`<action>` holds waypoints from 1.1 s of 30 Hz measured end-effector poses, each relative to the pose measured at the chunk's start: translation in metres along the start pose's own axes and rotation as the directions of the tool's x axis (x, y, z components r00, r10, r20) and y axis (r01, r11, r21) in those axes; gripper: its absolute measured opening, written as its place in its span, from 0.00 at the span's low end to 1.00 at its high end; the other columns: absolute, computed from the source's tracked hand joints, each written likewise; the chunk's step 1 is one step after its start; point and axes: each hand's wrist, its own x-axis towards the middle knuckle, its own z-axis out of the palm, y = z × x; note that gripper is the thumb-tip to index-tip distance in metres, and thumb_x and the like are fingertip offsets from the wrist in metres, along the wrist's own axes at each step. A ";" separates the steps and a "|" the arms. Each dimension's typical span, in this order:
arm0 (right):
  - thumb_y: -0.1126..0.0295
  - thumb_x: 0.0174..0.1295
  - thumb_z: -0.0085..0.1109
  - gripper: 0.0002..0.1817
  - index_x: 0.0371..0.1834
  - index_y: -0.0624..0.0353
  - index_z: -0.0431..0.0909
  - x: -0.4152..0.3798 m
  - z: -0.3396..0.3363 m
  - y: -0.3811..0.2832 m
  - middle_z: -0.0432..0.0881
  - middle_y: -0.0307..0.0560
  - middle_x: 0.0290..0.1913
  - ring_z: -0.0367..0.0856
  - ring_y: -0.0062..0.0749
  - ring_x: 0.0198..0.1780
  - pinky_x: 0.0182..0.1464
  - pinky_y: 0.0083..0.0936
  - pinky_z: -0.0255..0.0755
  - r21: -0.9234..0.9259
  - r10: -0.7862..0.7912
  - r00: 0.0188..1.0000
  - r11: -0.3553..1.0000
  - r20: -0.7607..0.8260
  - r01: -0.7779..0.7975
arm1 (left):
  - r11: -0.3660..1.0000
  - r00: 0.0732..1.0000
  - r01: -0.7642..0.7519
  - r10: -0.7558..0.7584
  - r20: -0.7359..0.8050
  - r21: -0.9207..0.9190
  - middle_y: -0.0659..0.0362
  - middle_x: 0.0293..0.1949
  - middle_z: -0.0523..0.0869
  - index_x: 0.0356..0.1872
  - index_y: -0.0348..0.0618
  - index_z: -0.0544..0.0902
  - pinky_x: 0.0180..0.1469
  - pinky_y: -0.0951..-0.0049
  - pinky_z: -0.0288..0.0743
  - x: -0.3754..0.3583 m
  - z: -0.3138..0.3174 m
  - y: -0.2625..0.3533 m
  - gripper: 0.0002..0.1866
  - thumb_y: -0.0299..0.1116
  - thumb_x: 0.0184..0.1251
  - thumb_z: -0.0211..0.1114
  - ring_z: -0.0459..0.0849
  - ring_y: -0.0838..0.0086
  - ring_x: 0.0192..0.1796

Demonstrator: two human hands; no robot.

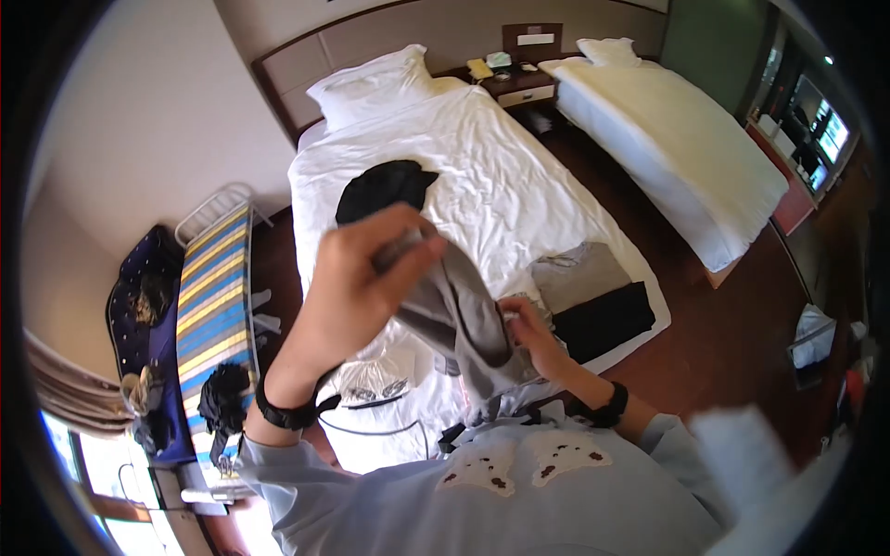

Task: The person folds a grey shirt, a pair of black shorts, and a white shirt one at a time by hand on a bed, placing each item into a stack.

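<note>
My left hand [371,269] is raised over the near part of the white bed [482,167], its fingers closed on a grey-brown garment [454,306]. The cloth hangs down in folds from it towards my chest. Lower and to the right, my right hand [533,338] pinches the other edge of the same garment. Just beyond my right hand lie a folded grey garment [579,276] and a folded black garment [604,322], side by side on the bed. A black garment [385,185] lies bunched behind my left hand.
Clear plastic packaging [375,375] lies on the bed near my left forearm. A striped folding bed [213,306] with black clothing [222,398] stands at the left, beside a dark blue chair [139,296]. A second white bed [667,139] and a nightstand [519,83] are farther back.
</note>
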 end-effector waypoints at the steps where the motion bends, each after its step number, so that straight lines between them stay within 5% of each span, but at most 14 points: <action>1: 0.74 0.52 0.52 0.20 0.49 0.60 0.61 0.002 0.005 -0.007 0.67 0.39 0.41 0.64 0.21 0.47 0.50 0.18 0.57 -0.049 -0.068 0.998 0.996 0.017 0.069 | 0.999 0.998 0.029 -0.030 -0.047 -0.025 0.62 0.13 0.66 0.26 0.34 0.74 0.19 0.82 0.56 0.003 -0.003 -0.001 0.04 0.25 0.52 0.57 0.60 0.86 0.18; 3: 0.71 0.53 0.53 0.21 0.49 0.60 0.61 0.009 0.014 -0.015 0.67 0.38 0.41 0.63 0.21 0.47 0.50 0.17 0.57 -0.147 -0.212 0.975 0.965 0.061 0.219 | 0.999 0.997 0.010 -0.012 -0.081 -0.031 0.65 0.16 0.70 0.27 0.34 0.74 0.23 0.85 0.57 0.008 -0.007 -0.002 0.05 0.26 0.54 0.57 0.63 0.87 0.21; 7: 0.67 0.54 0.53 0.19 0.48 0.63 0.64 0.016 0.021 -0.022 0.71 0.39 0.41 0.66 0.19 0.44 0.48 0.16 0.59 -0.322 -0.120 0.974 0.930 0.191 0.178 | 1.000 0.992 0.014 -0.013 -0.128 0.013 0.66 0.18 0.72 0.27 0.33 0.74 0.25 0.87 0.58 0.013 -0.013 0.000 0.06 0.27 0.54 0.57 0.65 0.88 0.23; 10: 0.67 0.54 0.53 0.19 0.48 0.63 0.66 0.026 0.009 -0.033 0.74 0.37 0.38 0.68 0.16 0.39 0.43 0.15 0.62 -0.376 -0.017 0.990 0.924 0.137 0.068 | 0.996 0.974 -0.020 0.039 -0.224 0.088 0.64 0.15 0.69 0.25 0.34 0.74 0.22 0.84 0.57 0.018 -0.023 -0.004 0.06 0.27 0.52 0.58 0.62 0.86 0.20; 12: 0.63 0.55 0.52 0.22 0.49 0.64 0.65 0.037 -0.003 -0.049 0.73 0.34 0.33 0.68 0.14 0.33 0.38 0.15 0.64 -0.407 -0.125 0.992 0.905 0.021 0.123 | 0.992 0.956 -0.042 0.073 -0.283 0.115 0.63 0.13 0.67 0.25 0.34 0.74 0.20 0.83 0.57 0.019 -0.032 -0.009 0.05 0.26 0.50 0.59 0.61 0.86 0.18; 15: 0.61 0.56 0.50 0.30 0.57 0.68 0.55 0.042 0.003 -0.102 0.70 0.38 0.39 0.65 0.16 0.39 0.42 0.13 0.61 -0.436 -0.150 0.970 0.899 -0.194 0.052 | 0.984 0.947 -0.106 0.144 -0.288 0.142 0.67 0.12 0.65 0.24 0.36 0.75 0.18 0.82 0.54 0.019 -0.049 -0.021 0.05 0.26 0.47 0.60 0.60 0.86 0.18; 16: 0.62 0.56 0.50 0.23 0.51 0.66 0.63 0.049 -0.003 -0.109 0.70 0.36 0.36 0.65 0.14 0.37 0.40 0.12 0.60 -0.487 -0.279 0.942 0.859 -0.189 0.157 | 0.982 0.960 -0.062 0.108 -0.259 0.180 0.67 0.12 0.65 0.24 0.36 0.75 0.18 0.82 0.53 0.017 -0.054 -0.022 0.05 0.26 0.46 0.61 0.59 0.86 0.17; 20: 0.68 0.51 0.55 0.09 0.26 0.61 0.68 0.054 -0.020 -0.157 0.69 0.32 0.25 0.62 0.12 0.29 0.32 0.11 0.57 -0.710 -0.389 0.913 0.607 0.127 0.358 | 0.952 0.986 -0.042 0.088 -0.139 0.305 0.63 0.11 0.63 0.28 0.38 0.74 0.18 0.79 0.52 0.007 -0.064 -0.033 0.10 0.27 0.41 0.63 0.58 0.82 0.15; 22: 0.70 0.45 0.59 0.10 0.25 0.63 0.70 0.047 -0.025 -0.166 0.68 0.37 0.20 0.63 0.14 0.25 0.29 0.14 0.58 -0.797 -0.375 0.911 0.492 0.170 0.351 | 0.948 0.989 -0.096 0.126 -0.080 0.303 0.61 0.11 0.64 0.30 0.39 0.73 0.19 0.79 0.53 0.001 -0.062 -0.032 0.13 0.27 0.40 0.64 0.59 0.80 0.15; 24: 0.69 0.43 0.61 0.12 0.25 0.64 0.71 0.037 -0.029 -0.175 0.68 0.39 0.18 0.64 0.15 0.23 0.27 0.15 0.59 -0.877 -0.329 0.901 0.292 0.282 0.381 | 0.917 0.984 -0.175 0.180 0.019 0.360 0.57 0.18 0.72 0.31 0.41 0.72 0.24 0.76 0.65 -0.003 -0.059 -0.025 0.17 0.30 0.37 0.67 0.71 0.70 0.19; 27: 0.63 0.38 0.65 0.18 0.29 0.63 0.73 0.012 -0.033 -0.180 0.73 0.47 0.20 0.70 0.30 0.21 0.26 0.23 0.64 -0.952 -0.056 0.953 0.061 0.297 0.300 | 0.856 0.943 -0.332 0.301 0.139 0.396 0.54 0.22 0.75 0.30 0.40 0.74 0.25 0.72 0.68 -0.009 -0.044 -0.029 0.22 0.31 0.29 0.72 0.75 0.65 0.23; 28: 0.60 0.38 0.65 0.20 0.33 0.61 0.74 0.007 -0.043 -0.166 0.76 0.52 0.23 0.75 0.42 0.25 0.29 0.28 0.67 -0.939 -0.041 0.938 -0.038 0.343 0.342 | 0.814 0.923 -0.383 0.319 0.214 0.437 0.56 0.21 0.75 0.28 0.40 0.74 0.23 0.72 0.68 -0.012 -0.037 -0.028 0.18 0.29 0.31 0.70 0.75 0.65 0.23; 30: 0.69 0.39 0.58 0.17 0.37 0.55 0.75 -0.015 -0.064 -0.153 0.76 0.53 0.25 0.76 0.45 0.29 0.32 0.35 0.70 -0.903 0.146 0.946 -0.285 0.290 0.321 | 0.723 0.885 -0.457 0.310 0.347 0.519 0.59 0.19 0.71 0.27 0.42 0.71 0.21 0.71 0.69 -0.020 -0.019 -0.038 0.13 0.29 0.38 0.64 0.76 0.68 0.22; 33: 0.73 0.35 0.55 0.12 0.28 0.57 0.75 -0.028 -0.069 -0.163 0.76 0.52 0.25 0.76 0.44 0.30 0.32 0.32 0.70 -0.871 0.219 0.962 -0.425 0.165 0.246 | 0.691 0.857 -0.501 0.310 0.412 0.521 0.60 0.20 0.71 0.28 0.42 0.70 0.20 0.72 0.69 -0.033 0.004 -0.038 0.14 0.29 0.37 0.63 0.75 0.69 0.21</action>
